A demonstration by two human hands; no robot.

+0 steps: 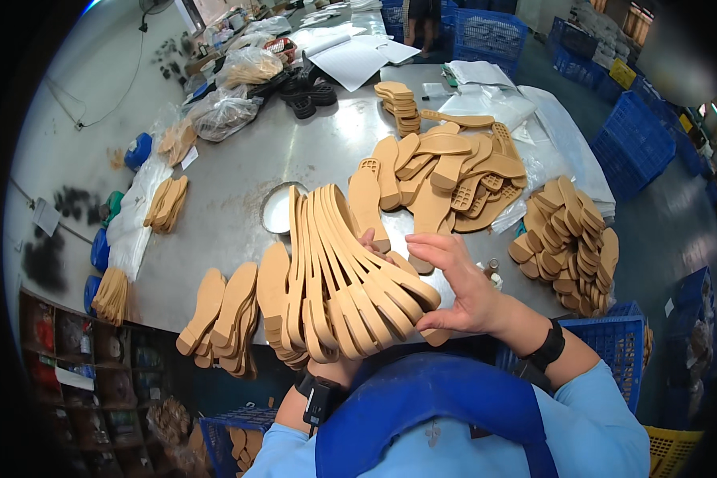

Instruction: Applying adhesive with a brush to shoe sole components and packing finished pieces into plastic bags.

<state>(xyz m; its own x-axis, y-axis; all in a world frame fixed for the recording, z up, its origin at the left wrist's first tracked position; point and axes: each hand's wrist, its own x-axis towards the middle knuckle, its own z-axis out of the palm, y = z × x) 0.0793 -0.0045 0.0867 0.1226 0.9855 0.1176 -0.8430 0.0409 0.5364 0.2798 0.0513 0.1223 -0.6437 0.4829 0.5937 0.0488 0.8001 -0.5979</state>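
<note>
The right hand (472,291), fingers parted and released, curves around one edge of fanned, slender tan shoe soles (350,299); the left hand (370,241) is mostly hidden, its grip unclear.

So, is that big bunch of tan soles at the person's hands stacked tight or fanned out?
Fanned out: the tan soles splay toward their near ends, and gaps show between many of them.

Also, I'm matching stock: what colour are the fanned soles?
The fanned soles are tan, clearest in the head view.
</note>
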